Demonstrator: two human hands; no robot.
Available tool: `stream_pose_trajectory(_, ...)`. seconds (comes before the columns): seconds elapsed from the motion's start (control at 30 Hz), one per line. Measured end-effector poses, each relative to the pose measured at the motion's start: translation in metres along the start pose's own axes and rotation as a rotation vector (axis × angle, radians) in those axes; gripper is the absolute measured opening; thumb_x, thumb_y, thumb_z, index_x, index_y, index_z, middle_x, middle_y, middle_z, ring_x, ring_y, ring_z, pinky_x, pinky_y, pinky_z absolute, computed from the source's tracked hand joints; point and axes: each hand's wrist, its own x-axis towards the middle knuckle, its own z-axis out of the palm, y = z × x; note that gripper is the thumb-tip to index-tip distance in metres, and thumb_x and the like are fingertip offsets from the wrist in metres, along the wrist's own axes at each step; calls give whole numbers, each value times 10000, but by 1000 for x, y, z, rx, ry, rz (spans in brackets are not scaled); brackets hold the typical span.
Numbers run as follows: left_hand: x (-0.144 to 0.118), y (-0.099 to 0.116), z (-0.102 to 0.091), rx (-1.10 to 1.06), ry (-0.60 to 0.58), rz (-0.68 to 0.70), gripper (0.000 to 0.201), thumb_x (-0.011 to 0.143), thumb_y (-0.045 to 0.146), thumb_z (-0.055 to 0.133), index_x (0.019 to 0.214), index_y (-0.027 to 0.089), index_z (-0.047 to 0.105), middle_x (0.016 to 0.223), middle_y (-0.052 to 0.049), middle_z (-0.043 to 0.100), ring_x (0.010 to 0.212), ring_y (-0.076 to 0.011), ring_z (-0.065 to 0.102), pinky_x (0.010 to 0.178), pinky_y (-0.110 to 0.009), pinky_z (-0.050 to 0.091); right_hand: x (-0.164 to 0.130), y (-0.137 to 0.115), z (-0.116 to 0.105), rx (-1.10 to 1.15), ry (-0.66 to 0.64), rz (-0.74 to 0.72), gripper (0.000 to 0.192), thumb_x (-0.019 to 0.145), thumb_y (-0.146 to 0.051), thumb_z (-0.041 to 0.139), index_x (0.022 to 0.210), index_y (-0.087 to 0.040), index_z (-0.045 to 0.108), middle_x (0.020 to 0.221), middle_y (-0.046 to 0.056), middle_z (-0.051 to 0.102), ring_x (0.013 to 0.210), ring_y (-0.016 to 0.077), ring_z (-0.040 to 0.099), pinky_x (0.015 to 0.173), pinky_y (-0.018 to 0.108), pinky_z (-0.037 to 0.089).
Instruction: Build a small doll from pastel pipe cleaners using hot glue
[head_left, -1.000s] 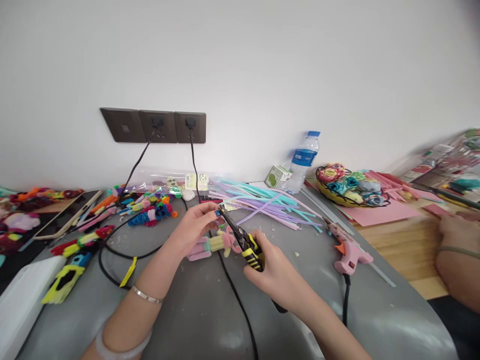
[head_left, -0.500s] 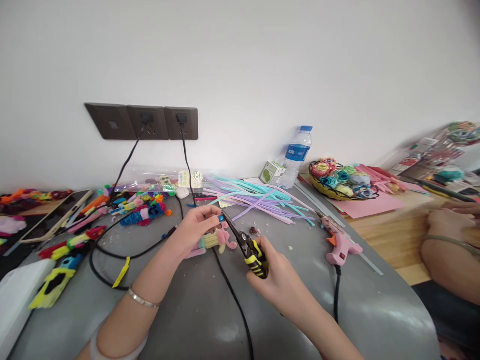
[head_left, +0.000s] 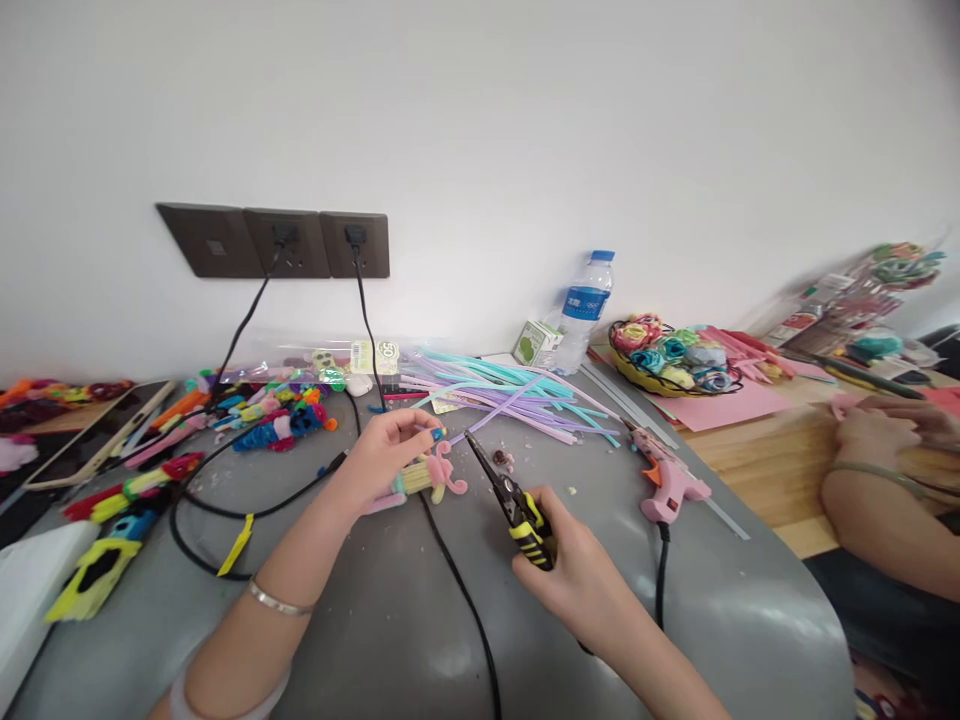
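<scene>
- Our left hand (head_left: 382, 455) closes its fingers around a small pink and yellow figure of twisted fuzzy pipe cleaners (head_left: 424, 476), holding it just above the grey table top (head_left: 360, 620), near the middle of the table.
- Our right hand (head_left: 581, 575) wraps tightly around the yellow-and-black grips of a pair of slim black pliers (head_left: 510, 497); the tips point up and left toward the figure and stand just apart from it, with the jaws nearly shut on nothing.
- A black cable (head_left: 457, 590) runs on the table under the figure and between our two forearms.
- Behind the hands lies a loose heap of long lilac, pink and turquoise pipe cleaners (head_left: 510, 400).
- To the right of the pliers a pink hot-glue gun (head_left: 667, 480) lies on the table.
- On the left is a scatter of bright finished pipe-cleaner figures (head_left: 277, 420).
- Farther back stand a clear plastic water bottle with a blue cap (head_left: 585, 310) and a basket of coloured fabric roses (head_left: 671, 355).
- At the right edge another person's hands (head_left: 874, 435) rest over a wooden table (head_left: 757, 460).
</scene>
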Motion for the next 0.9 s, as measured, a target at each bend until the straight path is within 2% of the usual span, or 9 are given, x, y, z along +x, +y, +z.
stream_pose_trajectory(0.13, 2, 2, -9, 206, 151, 98, 197, 753, 371, 691, 819, 185, 695, 791, -41, 699, 730, -186, 625, 641, -275, 460, -4, 5, -4, -159, 35, 38, 307, 689, -191, 494, 977, -255, 409, 659, -41, 569, 560, 201, 559, 539, 261, 369)
stream_pose_trajectory(0.27, 4, 1, -19, 399, 215, 120, 182, 732, 367, 670, 755, 189, 704, 838, -55, 722, 682, -185, 596, 590, -273, 437, -5, 11, -10, -266, 90, -20, 330, 695, -186, 506, 1006, -250, 415, 769, 16, 631, 674, 241, 622, 588, 289, 429)
stream_pose_trajectory(0.37, 4, -1, -22, 503, 199, 103, 171, 733, 356, 650, 723, 200, 718, 820, -47, 730, 614, -174, 565, 548, -274, 415, -4, 15, -12, -327, 134, -93, 350, 689, -194, 527, 1024, -243, 440, 870, 58, 659, 816, 283, 646, 673, 334, 473)
stream_pose_trajectory(0.47, 5, -3, -23, 571, 148, 120, 152, 717, 326, 635, 697, 209, 731, 816, -49, 739, 657, -199, 601, 577, -285, 431, -2, 19, -12, -372, 148, -120, 381, 676, -195, 543, 1046, -239, 466, 936, 76, 664, 889, 305, 640, 728, 369, 483)
stream_pose_trajectory(0.57, 6, -5, -24, 602, 106, 159, 150, 706, 292, 616, 692, 218, 746, 852, -61, 758, 788, -245, 661, 682, -313, 473, -2, 24, -8, -377, 143, -119, 385, 680, -186, 539, 1057, -232, 473, 950, 76, 659, 898, 300, 636, 735, 372, 484)
stream_pose_trajectory(0.7, 6, -5, -25, 685, 89, 132, 243, 727, 256, 541, 799, 218, 770, 983, -68, 771, 854, -248, 681, 768, -342, 494, -3, 31, 0, -363, 165, -136, 396, 680, -177, 538, 1069, -219, 476, 933, 72, 653, 868, 283, 634, 716, 356, 473)
stream_pose_trajectory(0.8, 5, -4, -26, 753, 77, 88, 249, 764, 289, 528, 840, 210, 752, 1026, -68, 755, 883, -247, 677, 784, -346, 488, -2, 32, 3, -364, 183, -152, 395, 681, -170, 534, 1069, -218, 479, 918, 66, 646, 849, 277, 627, 706, 351, 461)
stream_pose_trajectory(0.9, 5, -5, -27, 826, 118, 74, 192, 783, 304, 536, 783, 208, 702, 964, -58, 732, 841, -230, 663, 735, -327, 462, 0, 32, 3, -370, 191, -164, 394, 682, -172, 538, 1069, -216, 477, 918, 69, 642, 862, 285, 619, 715, 358, 457)
